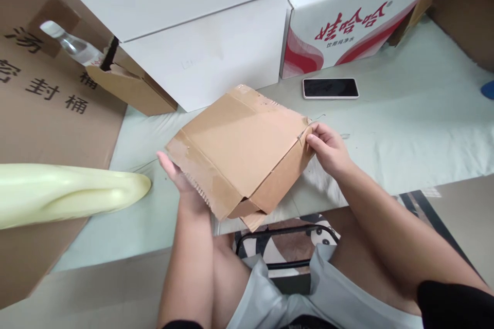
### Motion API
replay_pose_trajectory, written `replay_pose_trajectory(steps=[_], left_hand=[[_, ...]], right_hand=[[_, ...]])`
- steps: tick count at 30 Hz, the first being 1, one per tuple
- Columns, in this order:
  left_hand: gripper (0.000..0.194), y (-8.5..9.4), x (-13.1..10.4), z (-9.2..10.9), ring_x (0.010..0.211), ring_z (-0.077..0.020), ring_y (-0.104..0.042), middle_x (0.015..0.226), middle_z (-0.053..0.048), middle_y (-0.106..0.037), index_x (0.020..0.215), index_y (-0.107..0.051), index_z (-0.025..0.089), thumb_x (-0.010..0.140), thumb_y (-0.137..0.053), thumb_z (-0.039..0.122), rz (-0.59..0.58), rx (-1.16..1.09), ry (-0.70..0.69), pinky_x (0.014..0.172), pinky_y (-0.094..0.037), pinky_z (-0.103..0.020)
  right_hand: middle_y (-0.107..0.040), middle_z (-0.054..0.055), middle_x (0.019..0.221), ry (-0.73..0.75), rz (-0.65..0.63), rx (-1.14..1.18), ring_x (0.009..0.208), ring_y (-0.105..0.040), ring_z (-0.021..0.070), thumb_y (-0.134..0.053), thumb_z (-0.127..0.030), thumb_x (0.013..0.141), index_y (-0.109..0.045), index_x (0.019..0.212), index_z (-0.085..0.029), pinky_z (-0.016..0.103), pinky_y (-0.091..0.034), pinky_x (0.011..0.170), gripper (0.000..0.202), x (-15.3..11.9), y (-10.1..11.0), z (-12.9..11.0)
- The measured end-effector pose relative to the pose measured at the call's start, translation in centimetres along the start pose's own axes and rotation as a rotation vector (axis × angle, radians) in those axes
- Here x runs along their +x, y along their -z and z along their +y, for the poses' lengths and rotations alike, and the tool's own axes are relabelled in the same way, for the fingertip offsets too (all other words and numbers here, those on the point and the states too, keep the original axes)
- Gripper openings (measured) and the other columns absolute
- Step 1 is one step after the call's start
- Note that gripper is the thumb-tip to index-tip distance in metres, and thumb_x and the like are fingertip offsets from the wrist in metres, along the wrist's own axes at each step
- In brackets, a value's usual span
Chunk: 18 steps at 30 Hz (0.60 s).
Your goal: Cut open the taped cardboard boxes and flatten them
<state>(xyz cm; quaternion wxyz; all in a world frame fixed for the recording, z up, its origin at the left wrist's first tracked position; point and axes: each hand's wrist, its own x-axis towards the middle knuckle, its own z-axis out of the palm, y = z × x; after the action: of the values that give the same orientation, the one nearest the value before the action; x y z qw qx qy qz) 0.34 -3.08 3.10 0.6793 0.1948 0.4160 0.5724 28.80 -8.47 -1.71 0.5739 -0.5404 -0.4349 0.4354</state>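
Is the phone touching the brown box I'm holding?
Apart. The head view shows bare table between the phone and the box.

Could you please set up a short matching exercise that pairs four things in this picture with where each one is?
Things:
1. brown cardboard box
2. phone
3. clear bottle
4. red-and-white carton

Places:
A. lying flat on the pale cloth, screen up
B. held between left hand and right hand
C. standing behind the phone
D. far left, poking out of a cardboard carton

Pairs: 1-B, 2-A, 3-D, 4-C
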Motion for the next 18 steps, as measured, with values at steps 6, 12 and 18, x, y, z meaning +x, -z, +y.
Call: replay_pose_trajectory(steps=[6, 12, 18], left_hand=[[0.058, 0.5, 0.5, -0.2, 0.104, -0.0276, -0.071, 0.110, -0.008, -0.079, 0.114, -0.075, 0.022, 0.089, -0.058, 0.071, 0.065, 0.062, -0.078, 0.095, -0.056, -0.037], [0.052, 0.9, 1.3, -0.5, 0.099, -0.0272, -0.068, 0.099, -0.007, -0.075, 0.110, -0.074, 0.021, 0.087, -0.059, 0.064, 0.088, 0.027, -0.050, 0.094, -0.053, -0.038], [0.050, 0.4, 1.0, -0.3, 0.104, -0.0266, -0.070, 0.101, -0.007, -0.077, 0.111, -0.074, 0.018, 0.091, -0.055, 0.059, 0.097, -0.002, -0.071, 0.102, -0.052, -0.036]], right_hand=[[-0.057, -0.002, 0.064, 0.016, 0.025, 0.003, 0.057, -0.050, 0.0152, -0.077, -0.075, 0.078, -0.056, 0.077, -0.025, 0.028, -0.038, 0.052, 0.054, 0.1, -0.1, 0.2], [-0.054, -0.002, 0.063, 0.008, 0.024, -0.009, 0.057, -0.048, 0.0155, -0.077, -0.065, 0.080, -0.053, 0.076, -0.026, 0.028, -0.037, 0.052, 0.046, 0.1, -0.2, 0.0], [-0.049, -0.003, 0.063, 0.016, 0.014, -0.010, 0.057, -0.043, 0.0147, -0.074, -0.062, 0.081, -0.052, 0.074, -0.025, 0.028, -0.035, 0.053, 0.043, 0.0, -0.3, -0.4]])
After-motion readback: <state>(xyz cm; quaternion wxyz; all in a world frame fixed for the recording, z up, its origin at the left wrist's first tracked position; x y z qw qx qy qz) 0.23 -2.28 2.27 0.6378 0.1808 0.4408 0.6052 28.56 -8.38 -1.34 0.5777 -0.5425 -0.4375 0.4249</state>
